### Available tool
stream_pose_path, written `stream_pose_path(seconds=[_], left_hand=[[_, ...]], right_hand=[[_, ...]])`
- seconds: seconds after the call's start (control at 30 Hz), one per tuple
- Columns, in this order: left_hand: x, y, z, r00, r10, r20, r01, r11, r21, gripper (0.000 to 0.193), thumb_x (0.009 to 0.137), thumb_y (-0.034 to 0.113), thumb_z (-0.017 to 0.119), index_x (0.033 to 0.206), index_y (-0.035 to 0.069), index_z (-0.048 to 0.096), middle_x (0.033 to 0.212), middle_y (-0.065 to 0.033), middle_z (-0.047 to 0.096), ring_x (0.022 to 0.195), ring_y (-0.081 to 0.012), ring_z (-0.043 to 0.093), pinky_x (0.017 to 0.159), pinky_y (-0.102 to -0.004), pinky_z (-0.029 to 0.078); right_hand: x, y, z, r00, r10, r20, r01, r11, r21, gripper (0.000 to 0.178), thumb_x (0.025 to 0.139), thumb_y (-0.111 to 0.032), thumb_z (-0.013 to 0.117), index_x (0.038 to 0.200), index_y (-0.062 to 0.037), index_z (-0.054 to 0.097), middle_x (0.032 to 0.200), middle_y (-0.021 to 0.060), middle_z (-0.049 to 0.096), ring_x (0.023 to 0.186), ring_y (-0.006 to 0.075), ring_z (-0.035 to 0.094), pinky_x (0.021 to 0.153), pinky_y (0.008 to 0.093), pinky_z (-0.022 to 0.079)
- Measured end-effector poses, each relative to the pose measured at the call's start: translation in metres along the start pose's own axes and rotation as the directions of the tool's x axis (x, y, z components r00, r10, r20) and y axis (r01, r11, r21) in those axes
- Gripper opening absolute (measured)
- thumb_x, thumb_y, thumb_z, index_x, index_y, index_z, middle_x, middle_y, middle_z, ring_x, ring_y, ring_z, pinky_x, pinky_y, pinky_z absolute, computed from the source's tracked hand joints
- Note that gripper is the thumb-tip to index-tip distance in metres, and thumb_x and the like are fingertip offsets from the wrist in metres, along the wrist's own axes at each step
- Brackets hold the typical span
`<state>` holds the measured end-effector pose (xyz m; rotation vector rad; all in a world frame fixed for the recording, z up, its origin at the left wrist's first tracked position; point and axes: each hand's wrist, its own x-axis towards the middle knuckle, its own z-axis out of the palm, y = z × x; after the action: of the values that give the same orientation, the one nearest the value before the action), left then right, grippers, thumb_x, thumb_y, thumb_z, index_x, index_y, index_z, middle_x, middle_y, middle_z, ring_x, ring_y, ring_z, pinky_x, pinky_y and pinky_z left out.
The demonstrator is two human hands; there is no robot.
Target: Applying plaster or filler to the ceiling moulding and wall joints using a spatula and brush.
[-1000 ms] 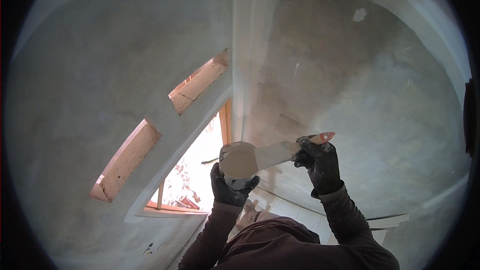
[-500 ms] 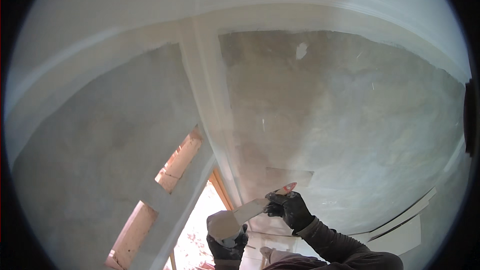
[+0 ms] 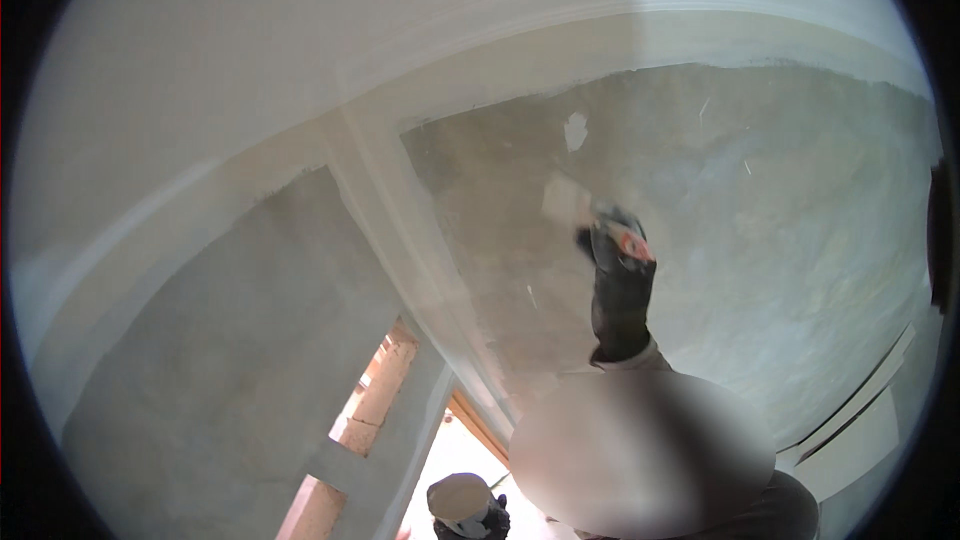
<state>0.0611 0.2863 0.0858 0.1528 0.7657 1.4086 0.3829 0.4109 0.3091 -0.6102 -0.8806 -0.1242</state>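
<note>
Gripping the scraper by its handle, your black-gloved right hand is raised in front of the brownish-grey wall, fingers closed around it. The broad pale blade points up and to the left, blurred, and you cannot tell from this view whether it touches the plaster; the red-marked handle end faces back toward you. Low in the view, well apart from the blade, your left hand, also gloved in black, cups a round tub with a beige top, its fingers curled about the side. Just above the scraper, a small white patch marks the wall. Left of it, a pale band runs down the corner, and beyond that is the grey wall with two slanted openings. Behind the tub glows a bright window edged in orange wood. A blurred oval hides part of your right arm, and pale panels lean at the lower right
</note>
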Motion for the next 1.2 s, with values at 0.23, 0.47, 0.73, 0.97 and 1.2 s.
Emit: stream_pose_path(seconds=[0.23,0.47,0.73,0.97,1.2], left_hand=[[0.017,0.014,-0.015,0.968,-0.215,0.127,0.249,0.88,-0.405,0.047,0.095,0.041,0.052,0.126,0.007,0.06,0.107,-0.0144,0.069,0.096,-0.0315,0.069,0.097,-0.0575,0.054],[0.038,0.025,-0.012,0.851,-0.419,0.315,0.5,0.467,-0.729,0.054,0.095,0.046,0.05,0.132,0.007,0.057,0.115,-0.0154,0.067,0.106,-0.0299,0.067,0.103,-0.0564,0.052],[0.071,-0.009,-0.027,0.98,-0.18,0.082,0.197,0.932,-0.303,0.06,0.092,0.05,0.051,0.132,0.006,0.057,0.116,-0.0158,0.067,0.107,-0.0304,0.067,0.104,-0.0538,0.052],[0.061,-0.007,-0.001,0.963,-0.255,0.09,0.27,0.889,-0.37,0.059,0.093,0.05,0.053,0.131,0.005,0.057,0.116,-0.0137,0.067,0.105,-0.0296,0.067,0.102,-0.0522,0.054],[0.045,-0.004,0.013,0.956,-0.253,0.148,0.293,0.85,-0.438,0.053,0.096,0.042,0.053,0.131,0.003,0.055,0.115,-0.0168,0.065,0.105,-0.0296,0.067,0.097,-0.0473,0.059]], right_hand=[[0.109,-0.018,0.099,0.755,-0.647,-0.103,0.397,0.576,-0.714,0.041,0.083,0.004,0.067,0.122,-0.0086,0.065,0.133,0.0207,0.055,0.117,0.038,0.055,0.102,0.0487,0.043],[0.157,0.03,0.111,0.757,-0.648,-0.076,0.285,0.434,-0.855,0.043,0.084,-0.01,0.071,0.124,-0.0199,0.064,0.138,0.0189,0.049,0.126,0.0415,0.047,0.099,0.0524,0.043],[0.173,0.042,0.114,0.767,-0.64,-0.052,0.262,0.386,-0.885,0.039,0.084,-0.015,0.071,0.122,-0.0227,0.063,0.141,0.0176,0.047,0.128,0.0417,0.046,0.097,0.0553,0.044],[0.183,0.052,0.11,0.791,-0.61,-0.036,0.248,0.374,-0.894,0.038,0.084,-0.017,0.071,0.12,-0.0228,0.063,0.14,0.0167,0.048,0.125,0.041,0.048,0.095,0.054,0.045],[0.189,0.051,0.109,0.821,-0.571,-0.014,0.273,0.413,-0.869,0.042,0.083,-0.025,0.071,0.123,-0.0192,0.061,0.139,0.0217,0.048,0.126,0.0438,0.047,0.096,0.0561,0.043]])
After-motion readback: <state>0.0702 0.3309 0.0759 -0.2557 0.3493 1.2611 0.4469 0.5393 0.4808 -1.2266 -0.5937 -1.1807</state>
